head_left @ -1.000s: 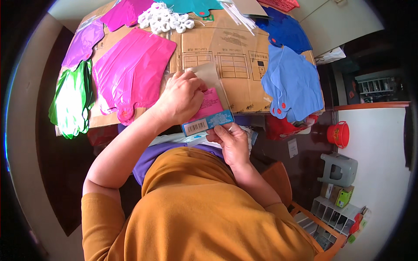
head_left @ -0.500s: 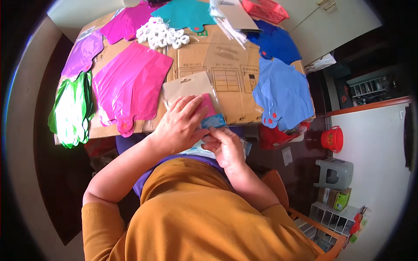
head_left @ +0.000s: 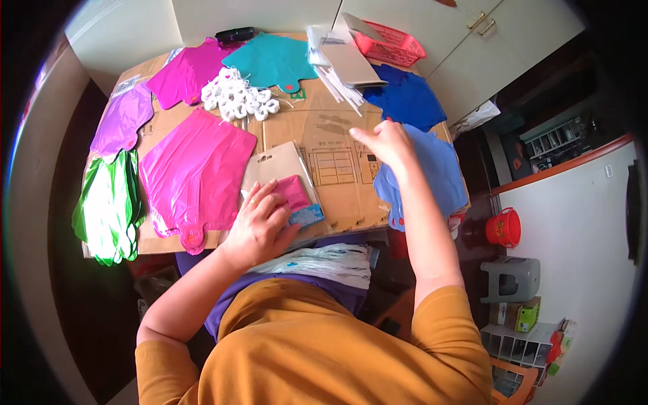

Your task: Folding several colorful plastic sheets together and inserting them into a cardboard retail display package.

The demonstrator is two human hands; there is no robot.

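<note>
My left hand (head_left: pixel 260 219) lies over a clear bag with a brown backing card (head_left: pixel 283 162), near the table's front edge. Its fingers are slightly bent and apart, touching the bag. Under the clear film are a folded pink foil sheet (head_left: pixel 294 192) and a blue label (head_left: pixel 307 215). Farther right, my right hand (head_left: pixel 390 142) is stretched out beside the tab end of the dark blue foil sheets (head_left: pixel 408 98). Its thumb stands away from the other fingers, which are partly hidden; nothing shows in it. The light blue foil sheets (head_left: pixel 432 175) lie partly beneath my right forearm.
Cardboard (head_left: pixel 337 196) covers the table. Pink (head_left: pixel 196 175), green (head_left: pixel 108 209), purple (head_left: pixel 123 118), magenta (head_left: pixel 189 71) and teal foil sheets (head_left: pixel 270 61) lie around white ribbon rolls (head_left: pixel 236 94). White sticks (head_left: pixel 341 88) and a red basket (head_left: pixel 391 44) are at the back. Clear packaging (head_left: pixel 317 264) rests on my lap.
My right hand has left the bag's lower edge and moved far right, toward the dark blue foil sheets. My left hand stays on the bag. The view has shifted, showing more of the table's back.
</note>
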